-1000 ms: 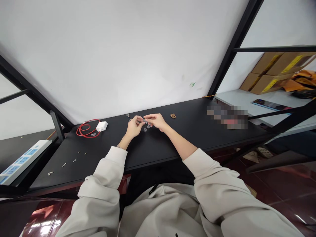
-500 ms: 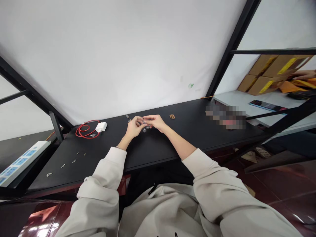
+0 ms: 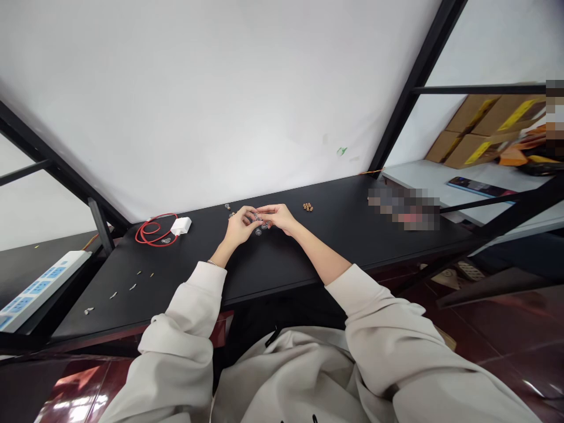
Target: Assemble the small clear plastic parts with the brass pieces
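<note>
Checking the hands first: what did they hold?

Both hands stood over the desk, fingers curled and brought together. The left hand and right hand met at the fingertips around a clear piece. It was too small to say which hand gripped it, or whether both did.

Its position and long axis?

It sat between the two hands, about level with both sets of fingertips. No long axis could be read at this size.

Other pieces near the hands?

Yes. A loose clear bead lay on the desk just below the fingers, nearer the right hand's fingertips than the left palm. A second clear bead lay just beyond the left hand, which was the nearer hand to it.

And beyond those?

A cluster of brown beads lay to the right of the right hand, a little apart from it. A red cable and a white charger lay farther left, well apart from the left hand.
</note>
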The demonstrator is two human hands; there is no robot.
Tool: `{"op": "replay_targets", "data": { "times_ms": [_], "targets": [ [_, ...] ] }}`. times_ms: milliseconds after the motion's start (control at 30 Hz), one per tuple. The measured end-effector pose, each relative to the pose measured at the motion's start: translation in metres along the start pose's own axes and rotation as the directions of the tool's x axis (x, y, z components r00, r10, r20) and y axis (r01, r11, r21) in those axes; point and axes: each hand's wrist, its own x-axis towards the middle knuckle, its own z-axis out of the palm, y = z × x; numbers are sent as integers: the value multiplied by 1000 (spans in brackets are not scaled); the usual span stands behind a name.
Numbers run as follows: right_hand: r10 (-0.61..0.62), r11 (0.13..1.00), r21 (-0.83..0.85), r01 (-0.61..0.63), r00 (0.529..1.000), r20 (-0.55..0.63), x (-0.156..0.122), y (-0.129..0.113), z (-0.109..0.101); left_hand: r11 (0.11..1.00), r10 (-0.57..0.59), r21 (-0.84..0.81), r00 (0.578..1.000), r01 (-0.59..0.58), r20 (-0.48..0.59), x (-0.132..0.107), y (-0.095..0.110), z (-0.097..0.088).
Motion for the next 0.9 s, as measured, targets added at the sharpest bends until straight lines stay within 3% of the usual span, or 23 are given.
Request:
{"op": "replay_targets", "data": {
  "times_ms": [900],
  "targets": [
    [59, 998, 18, -60, 996, 63, -5, -7, 1, 998, -49, -36, 999, 49, 5, 2, -8, 1]
  ]
}}
